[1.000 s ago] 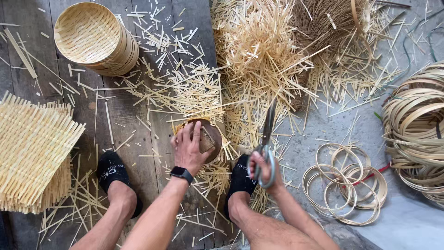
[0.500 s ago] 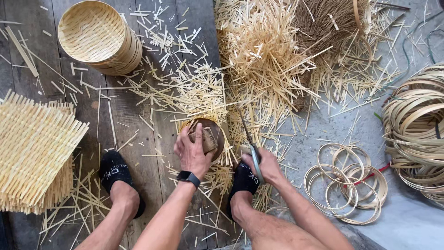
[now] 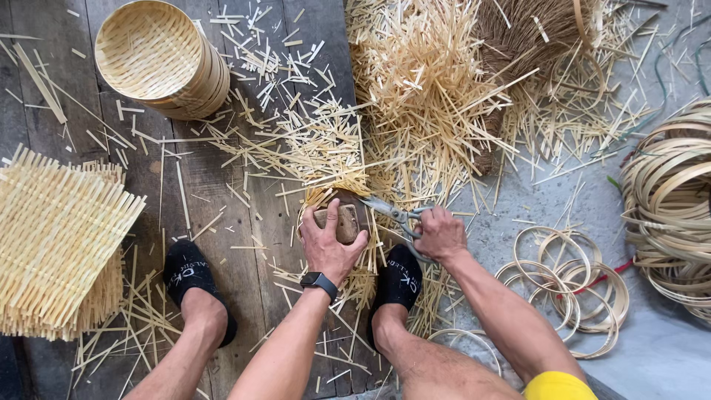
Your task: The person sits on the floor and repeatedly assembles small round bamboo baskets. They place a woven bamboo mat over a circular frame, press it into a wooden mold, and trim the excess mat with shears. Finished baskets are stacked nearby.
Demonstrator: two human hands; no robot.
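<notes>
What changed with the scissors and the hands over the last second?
The right hand swung the scissors from pointing up and away to lying sideways, blades at the woven piece's rim. The left hand kept pressing the block. Basket stack and rings stayed.

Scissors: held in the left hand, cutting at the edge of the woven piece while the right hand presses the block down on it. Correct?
Hands are swapped. In the head view the right hand holds the scissors, blades at the edge of the woven piece, while the left hand presses the block down on it.
</notes>
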